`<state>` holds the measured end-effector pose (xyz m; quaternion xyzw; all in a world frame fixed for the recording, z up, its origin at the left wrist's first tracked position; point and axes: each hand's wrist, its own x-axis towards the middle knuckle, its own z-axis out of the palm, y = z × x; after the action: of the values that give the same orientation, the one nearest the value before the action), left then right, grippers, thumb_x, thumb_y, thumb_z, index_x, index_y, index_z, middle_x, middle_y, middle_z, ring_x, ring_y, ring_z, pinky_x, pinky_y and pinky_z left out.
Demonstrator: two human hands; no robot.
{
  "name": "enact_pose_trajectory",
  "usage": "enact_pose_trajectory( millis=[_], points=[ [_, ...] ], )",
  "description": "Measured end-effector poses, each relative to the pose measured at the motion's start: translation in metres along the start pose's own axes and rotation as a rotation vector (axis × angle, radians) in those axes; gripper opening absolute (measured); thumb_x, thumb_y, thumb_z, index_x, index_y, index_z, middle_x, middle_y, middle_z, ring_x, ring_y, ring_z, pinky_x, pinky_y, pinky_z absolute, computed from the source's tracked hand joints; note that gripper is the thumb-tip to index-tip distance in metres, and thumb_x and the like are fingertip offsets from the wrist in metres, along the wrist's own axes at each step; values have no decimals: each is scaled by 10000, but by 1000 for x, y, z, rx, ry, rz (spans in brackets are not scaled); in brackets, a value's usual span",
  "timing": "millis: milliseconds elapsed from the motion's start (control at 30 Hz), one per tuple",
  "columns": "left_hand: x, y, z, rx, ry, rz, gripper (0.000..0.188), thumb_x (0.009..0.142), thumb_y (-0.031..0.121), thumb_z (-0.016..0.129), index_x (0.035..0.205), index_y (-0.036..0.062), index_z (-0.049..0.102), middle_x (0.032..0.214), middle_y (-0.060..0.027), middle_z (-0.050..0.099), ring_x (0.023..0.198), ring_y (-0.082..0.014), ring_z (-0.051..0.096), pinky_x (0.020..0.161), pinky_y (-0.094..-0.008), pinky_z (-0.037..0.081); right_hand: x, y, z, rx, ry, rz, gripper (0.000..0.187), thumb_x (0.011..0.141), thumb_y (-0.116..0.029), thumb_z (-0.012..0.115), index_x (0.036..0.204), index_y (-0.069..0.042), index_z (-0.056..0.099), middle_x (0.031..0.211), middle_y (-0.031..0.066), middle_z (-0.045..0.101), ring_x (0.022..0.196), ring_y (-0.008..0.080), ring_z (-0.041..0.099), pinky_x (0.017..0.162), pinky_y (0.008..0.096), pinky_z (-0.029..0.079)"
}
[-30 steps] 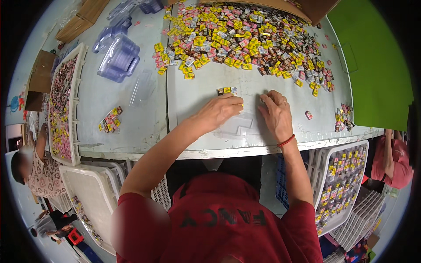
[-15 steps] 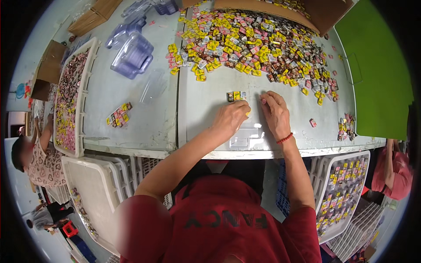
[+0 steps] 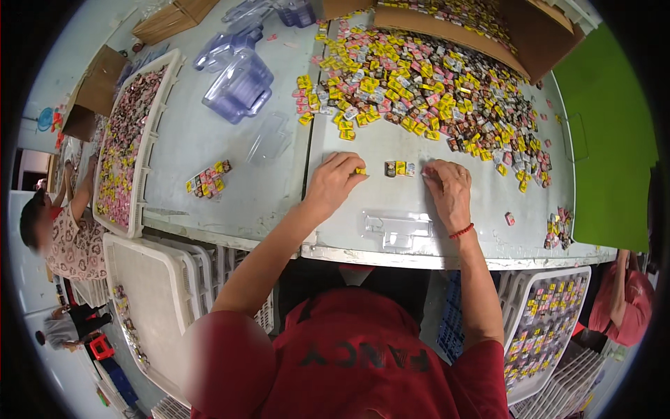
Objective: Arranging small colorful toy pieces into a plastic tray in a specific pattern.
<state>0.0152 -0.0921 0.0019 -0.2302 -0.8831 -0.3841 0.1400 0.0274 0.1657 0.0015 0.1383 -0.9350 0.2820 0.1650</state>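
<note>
My left hand (image 3: 333,184) pinches a small yellow box (image 3: 360,171) between thumb and fingers, left of a short row of little boxes (image 3: 400,169) in black, yellow and white. Just right of that row, my right hand (image 3: 450,190) is closed on a small pink box (image 3: 425,171), mostly covered by the fingertips. Nearer to me, a clear plastic tray (image 3: 398,229) with moulded hollows lies on the table (image 3: 335,237). A lone pink and dark box (image 3: 509,218) rests to the right of my right hand.
A broad heap of mixed small boxes (image 3: 433,84) spreads beneath an open carton (image 3: 544,49). Purple-tinted clear trays (image 3: 237,87) stack at the far left. Filled groups lie at left (image 3: 208,179) and right (image 3: 558,228). A white crate (image 3: 139,199) holds more; other people work at both sides.
My left hand has moved left, away from the row, with a yellow box in its fingers. The clear tray shows more fully. My right hand keeps its pinch while the whole view has shifted.
</note>
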Motion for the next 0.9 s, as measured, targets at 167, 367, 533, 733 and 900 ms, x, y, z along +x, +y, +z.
enact_pose_trajectory(
  millis=[167, 367, 533, 733, 900],
  points=[
    [7, 5, 12, -45, -81, 16, 234, 750, 118, 743, 925, 48, 604, 975, -79, 651, 917, -291, 592, 789, -385, 479, 9, -11, 9, 24, -62, -26, 359, 770, -24, 679, 1113, -103, 611, 1010, 61, 651, 998, 265, 574, 947, 401, 388],
    [18, -31, -5, 50, 102, -1, 260, 744, 107, 738, 963, 41, 615, 987, -91, 628, 955, -295, 580, 808, -383, 488, 21, -5, -2, 51, -45, -35, 354, 775, 29, 612, 1117, -63, 600, 1069, 120, 638, 1051, 317, 577, 971, 427, 421],
    [38, -39, -2, 194, 111, 12, 210, 752, 57, 715, 943, 22, 634, 998, -94, 587, 934, -290, 564, 791, -390, 495, 92, -41, 31, -58, -6, -161, 290, 786, -82, 677, 1071, -67, 624, 1031, 126, 643, 927, 326, 592, 858, 428, 449],
    [46, -51, -3, 181, 162, 114, 166, 761, 31, 694, 917, 14, 642, 968, -97, 581, 896, -291, 558, 767, -392, 485, 132, -38, 72, -386, 80, -153, 298, 790, -121, 681, 1084, -91, 637, 1048, 79, 619, 989, 277, 550, 912, 420, 408],
    [93, -65, -12, 148, 213, 90, 105, 781, 28, 648, 886, 31, 655, 878, -107, 613, 845, -304, 575, 760, -410, 489, 127, -25, 65, -403, 120, -168, 233, 803, -107, 602, 1031, -96, 647, 1012, 70, 619, 980, 269, 553, 924, 422, 388]
  ],
)
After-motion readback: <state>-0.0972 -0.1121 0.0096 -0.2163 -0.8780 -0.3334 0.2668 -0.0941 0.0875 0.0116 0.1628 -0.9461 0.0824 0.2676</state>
